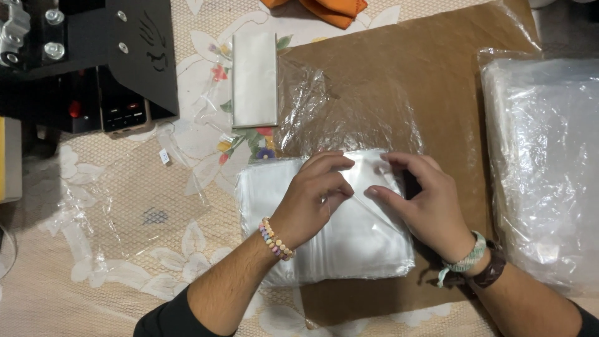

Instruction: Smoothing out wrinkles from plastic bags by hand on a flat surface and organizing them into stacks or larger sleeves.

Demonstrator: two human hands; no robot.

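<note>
Your left hand (312, 196) lies flat on a stack of clear plastic bags (331, 240) in the lower middle of the frame. It presses down, so the slippery stack stays put. Your left fingers (331, 168) are bent and pinch the top bag near its far edge. Your right hand (424, 203) sits just beside it. Your right fingers (390, 161) and thumb pinch the same top bag, as if to pull one thin sheet away from the rest. Neither hand is let go; both grip the top bag.

The stack rests half on a big brown paper sheet (405, 81) and half on the flowery lace cloth of the worktop (125, 237).

At the right edge lies a large, puffy pack of clear bags (543, 168), wrapped in shiny plastic. At the top middle stands a narrow white packet (254, 78), long and flat. A loose, crinkled clear wrapper (112, 206) lies on the left. A black machine (93, 62) with small buttons fills the upper left. An orange cloth (324, 9) peeks in at the top.
</note>
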